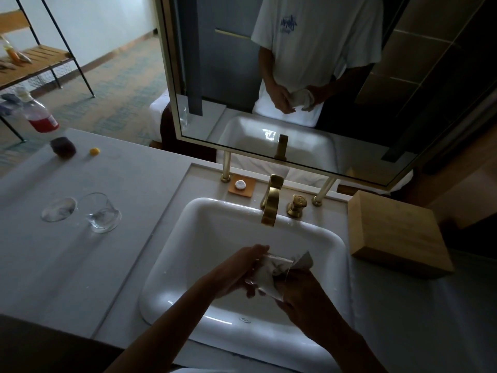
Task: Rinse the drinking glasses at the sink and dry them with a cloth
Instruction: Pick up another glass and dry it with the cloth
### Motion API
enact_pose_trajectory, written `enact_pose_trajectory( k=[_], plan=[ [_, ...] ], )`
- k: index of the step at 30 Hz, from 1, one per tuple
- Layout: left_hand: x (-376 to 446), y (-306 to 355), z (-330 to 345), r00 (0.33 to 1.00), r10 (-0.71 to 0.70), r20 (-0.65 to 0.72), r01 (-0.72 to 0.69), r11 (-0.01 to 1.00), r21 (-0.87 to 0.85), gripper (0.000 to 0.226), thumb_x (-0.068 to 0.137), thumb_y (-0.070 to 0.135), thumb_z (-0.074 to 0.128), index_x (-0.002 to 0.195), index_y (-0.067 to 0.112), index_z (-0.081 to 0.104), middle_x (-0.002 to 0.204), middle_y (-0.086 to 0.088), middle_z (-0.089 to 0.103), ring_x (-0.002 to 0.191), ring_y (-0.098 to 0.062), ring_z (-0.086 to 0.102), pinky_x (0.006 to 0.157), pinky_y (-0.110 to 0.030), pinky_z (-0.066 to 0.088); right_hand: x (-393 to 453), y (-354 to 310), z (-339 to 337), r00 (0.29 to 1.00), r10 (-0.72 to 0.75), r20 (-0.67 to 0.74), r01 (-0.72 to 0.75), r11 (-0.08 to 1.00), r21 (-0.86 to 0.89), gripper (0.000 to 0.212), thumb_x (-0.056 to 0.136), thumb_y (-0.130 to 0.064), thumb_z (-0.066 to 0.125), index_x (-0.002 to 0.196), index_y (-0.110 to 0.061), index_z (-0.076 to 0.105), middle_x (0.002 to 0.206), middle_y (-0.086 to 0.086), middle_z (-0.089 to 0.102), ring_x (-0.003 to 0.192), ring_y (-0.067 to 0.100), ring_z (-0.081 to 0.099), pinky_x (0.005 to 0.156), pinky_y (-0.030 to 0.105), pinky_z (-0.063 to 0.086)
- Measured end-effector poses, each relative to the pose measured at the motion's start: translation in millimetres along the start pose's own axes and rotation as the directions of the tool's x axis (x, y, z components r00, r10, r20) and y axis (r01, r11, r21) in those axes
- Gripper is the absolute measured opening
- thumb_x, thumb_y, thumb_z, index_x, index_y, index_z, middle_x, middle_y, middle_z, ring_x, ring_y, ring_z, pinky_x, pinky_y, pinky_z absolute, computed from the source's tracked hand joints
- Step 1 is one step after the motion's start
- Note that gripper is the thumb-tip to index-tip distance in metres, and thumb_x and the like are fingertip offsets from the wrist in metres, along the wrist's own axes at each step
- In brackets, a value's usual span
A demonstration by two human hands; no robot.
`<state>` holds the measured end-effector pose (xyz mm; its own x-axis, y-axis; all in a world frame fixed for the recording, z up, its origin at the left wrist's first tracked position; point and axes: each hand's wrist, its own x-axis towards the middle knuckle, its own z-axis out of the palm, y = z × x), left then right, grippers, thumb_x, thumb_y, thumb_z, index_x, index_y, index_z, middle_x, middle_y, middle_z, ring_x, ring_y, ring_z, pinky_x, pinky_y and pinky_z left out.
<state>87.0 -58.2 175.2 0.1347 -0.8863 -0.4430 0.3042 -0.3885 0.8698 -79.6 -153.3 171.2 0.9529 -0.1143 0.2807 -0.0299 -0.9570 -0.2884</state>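
Note:
Over the white sink [204, 265], my left hand [239, 267] holds a clear drinking glass [266, 275] on its side. My right hand [298, 289] presses a white cloth [301, 261] into and around the glass. The glass is largely covered by cloth and fingers. Two more clear glasses stand on the grey counter to the left: one [59, 210] farther left, another [100, 215] beside it with wet spots around its base. No water runs from the brass tap [271, 203].
A wooden box [398, 232] sits on the counter right of the sink. Behind the tap lie an orange soap tray [241, 185] and a brass handle [295, 205]. A bottle with a red label [37, 114], a dark round object [63, 147] and a small yellow item [94, 151] are at far left. The mirror [295, 76] hangs above.

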Motion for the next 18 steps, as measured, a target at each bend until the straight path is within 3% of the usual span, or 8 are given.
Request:
enact_pose_trajectory(
  k=[2,4,6,8,10,13,15,18],
  plan=[
    [3,-1,3,0.995,0.007,-0.095,0.0,0.998,0.067,0.055,0.105,0.042,0.037,0.115,-0.008,0.056,0.086,-0.023,0.063,0.053,-0.023,0.058,0.037,-0.022,0.04,2,-1,0,0.996,0.061,0.061,-0.063,0.997,0.038,0.03,0.073,-0.016,0.084,0.102,-0.014,0.076,0.101,-0.003,0.075,0.098,0.012,0.069,0.092,0.011,0.047],
    [9,-7,6,0.975,0.065,-0.215,-0.038,0.991,0.125,0.047,0.106,0.037,0.041,0.105,-0.007,0.058,0.081,-0.021,0.059,0.047,-0.02,0.056,0.034,-0.021,0.038,3,-8,0,0.964,0.252,0.084,-0.265,0.918,0.296,0.028,0.076,-0.017,0.079,0.101,-0.027,0.075,0.099,-0.018,0.074,0.096,0.0,0.068,0.085,0.006,0.047],
    [8,-12,10,0.936,0.192,-0.295,-0.132,0.968,0.211,0.035,0.104,0.036,0.045,0.09,0.007,0.06,0.075,-0.01,0.056,0.048,-0.01,0.057,0.035,-0.022,0.039,2,-12,1,0.84,0.478,0.257,-0.505,0.514,0.693,0.036,0.072,-0.014,0.082,0.096,-0.039,0.074,0.084,-0.021,0.074,0.076,-0.002,0.069,0.066,0.009,0.05],
    [6,-17,11,0.873,0.395,-0.286,-0.25,0.866,0.434,0.033,0.098,0.048,0.046,0.087,0.021,0.06,0.076,0.003,0.059,0.058,0.0,0.059,0.047,-0.019,0.044,1,-12,0,0.706,0.502,0.5,-0.555,-0.045,0.83,0.036,0.066,-0.009,0.087,0.098,-0.021,0.076,0.073,0.004,0.072,0.069,0.029,0.064,0.061,0.032,0.048],
    [7,-25,9,0.822,0.519,-0.234,-0.312,0.755,0.577,0.042,0.093,0.057,0.042,0.094,0.022,0.064,0.081,0.007,0.063,0.069,-0.002,0.061,0.058,-0.02,0.047,-1,-12,0,0.66,0.451,0.601,-0.543,-0.266,0.796,0.035,0.064,-0.007,0.087,0.096,-0.001,0.072,0.073,0.023,0.065,0.078,0.044,0.051,0.069,0.047,0.037],
    [8,-27,7,0.864,0.422,-0.275,-0.303,0.872,0.385,0.035,0.093,0.05,0.05,0.097,0.02,0.066,0.076,0.002,0.062,0.054,-0.013,0.059,0.041,-0.024,0.043,1,-17,1,0.625,0.558,0.546,-0.602,-0.101,0.792,0.025,0.069,-0.01,0.083,0.092,-0.009,0.074,0.071,0.017,0.065,0.066,0.032,0.056,0.06,0.038,0.04],
    [9,-23,6,0.926,0.258,-0.275,-0.225,0.964,0.143,0.043,0.091,0.053,0.052,0.1,0.012,0.065,0.075,-0.008,0.062,0.048,-0.021,0.059,0.033,-0.024,0.039,3,-19,0,0.691,0.616,0.379,-0.636,0.269,0.723,0.02,0.075,-0.013,0.081,0.092,-0.016,0.073,0.07,-0.003,0.065,0.055,0.009,0.059,0.049,0.025,0.044],
    [4,-16,-2,0.993,0.024,-0.113,-0.029,0.999,-0.042,0.063,0.094,0.065,0.045,0.111,0.008,0.063,0.075,-0.01,0.069,0.052,-0.018,0.06,0.037,-0.02,0.038,7,-16,-3,0.913,0.387,0.128,-0.398,0.774,0.492,0.025,0.085,-0.008,0.072,0.11,-0.011,0.072,0.099,-0.018,0.067,0.092,-0.008,0.062,0.076,0.006,0.048]
  ],
)
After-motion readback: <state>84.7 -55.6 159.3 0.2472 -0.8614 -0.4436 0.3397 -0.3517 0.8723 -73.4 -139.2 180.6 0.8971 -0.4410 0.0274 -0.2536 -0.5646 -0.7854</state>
